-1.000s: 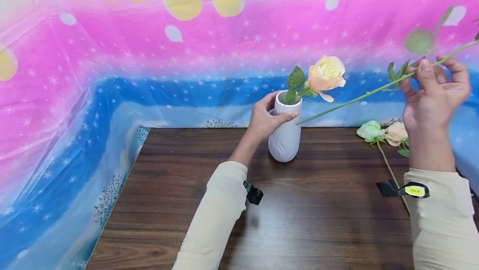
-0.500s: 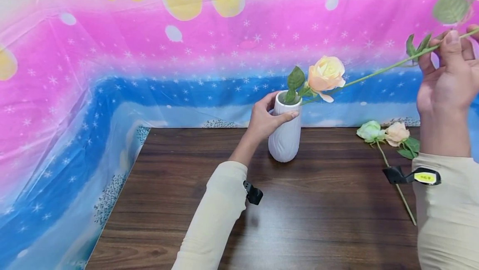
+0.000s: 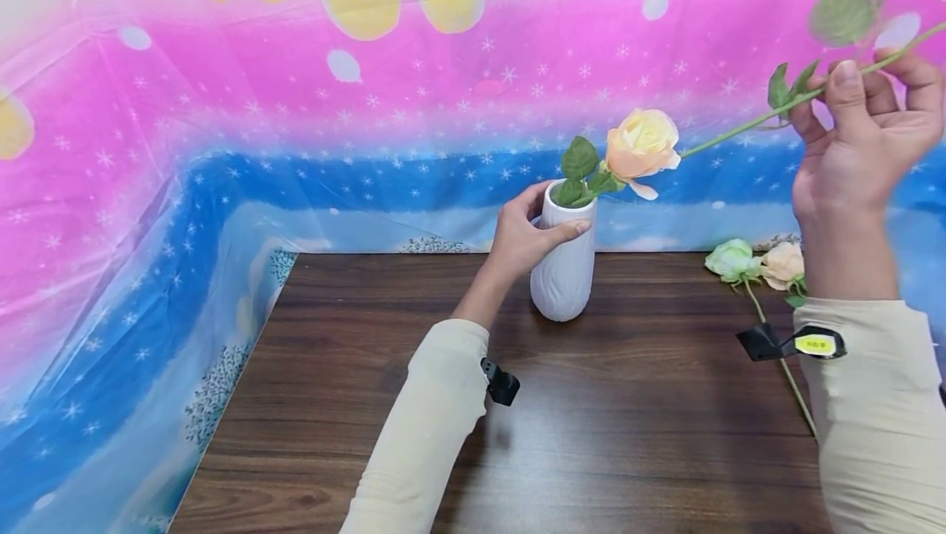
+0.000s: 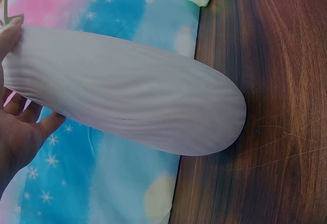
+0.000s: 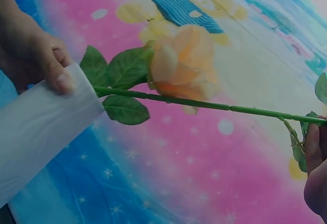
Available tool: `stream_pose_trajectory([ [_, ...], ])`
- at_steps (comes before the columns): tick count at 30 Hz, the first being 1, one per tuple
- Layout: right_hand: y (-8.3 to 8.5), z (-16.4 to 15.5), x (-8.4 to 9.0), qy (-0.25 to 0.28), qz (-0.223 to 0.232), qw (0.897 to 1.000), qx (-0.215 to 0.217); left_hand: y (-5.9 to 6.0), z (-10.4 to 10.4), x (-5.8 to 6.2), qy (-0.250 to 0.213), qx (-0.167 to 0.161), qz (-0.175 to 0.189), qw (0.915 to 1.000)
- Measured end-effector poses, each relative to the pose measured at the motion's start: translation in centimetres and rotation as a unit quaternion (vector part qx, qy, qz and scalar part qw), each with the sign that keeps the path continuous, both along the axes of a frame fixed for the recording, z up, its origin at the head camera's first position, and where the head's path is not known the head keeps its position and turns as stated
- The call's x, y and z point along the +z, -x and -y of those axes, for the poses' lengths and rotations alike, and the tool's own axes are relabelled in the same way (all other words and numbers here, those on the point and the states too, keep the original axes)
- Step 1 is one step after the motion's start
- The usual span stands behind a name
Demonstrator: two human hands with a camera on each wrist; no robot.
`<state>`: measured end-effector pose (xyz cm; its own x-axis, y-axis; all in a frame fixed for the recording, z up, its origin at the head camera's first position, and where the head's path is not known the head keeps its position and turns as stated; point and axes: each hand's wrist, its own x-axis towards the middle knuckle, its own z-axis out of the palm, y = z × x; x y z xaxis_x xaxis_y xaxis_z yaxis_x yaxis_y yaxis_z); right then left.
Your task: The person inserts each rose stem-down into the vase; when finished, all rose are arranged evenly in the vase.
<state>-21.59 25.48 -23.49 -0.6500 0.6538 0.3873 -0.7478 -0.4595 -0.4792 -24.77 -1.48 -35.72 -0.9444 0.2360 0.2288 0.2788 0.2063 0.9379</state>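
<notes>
Left hand [image 3: 521, 237] grips the white vase [image 3: 563, 267] near its rim, vase upright on the wooden table [image 3: 384, 402]. Right hand [image 3: 861, 144] pinches a green stem [image 3: 739, 130], raised, its tip at the vase mouth beside the peach rose [image 3: 641, 146] already inside. Two more roses [image 3: 754, 263] lie on the table, right.

The long green flower stem [image 3: 739, 128] in the right hand [image 3: 861, 148] has risen from low beside the white ribbed ceramic vase [image 3: 563, 271] to the vase mouth, its tip now at the rim. The right hand climbed, then drifted back left and slightly down. The peach rose [image 3: 641, 145] in the vase has shifted slightly upward and left.
</notes>
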Motion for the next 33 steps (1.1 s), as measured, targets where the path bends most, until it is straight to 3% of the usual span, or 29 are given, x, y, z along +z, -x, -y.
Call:
stream_pose_trajectory([
  [4, 0.2, 0.6, -0.3, -0.010, -0.006, 1.000, 0.013, 0.0, 0.0, 0.0, -0.002, -0.001, -0.001, 1.0000],
  [10, 0.5, 1.6, -1.3, -0.112, -0.018, 0.993, -0.019, 0.0, 0.0, 0.0, -0.002, 0.001, 0.001, 1.0000],
  [22, 0.8, 3.1, -2.0, -0.082, -0.019, 0.993, 0.077, 0.0, -0.1, 0.0, -0.008, 0.004, 0.004, 1.0000],
  [33, 1.3, 3.8, -1.7, -0.162, -0.033, 0.982, 0.089, 0.0, -0.2, 0.1, -0.011, 0.006, 0.001, 0.9999],
])
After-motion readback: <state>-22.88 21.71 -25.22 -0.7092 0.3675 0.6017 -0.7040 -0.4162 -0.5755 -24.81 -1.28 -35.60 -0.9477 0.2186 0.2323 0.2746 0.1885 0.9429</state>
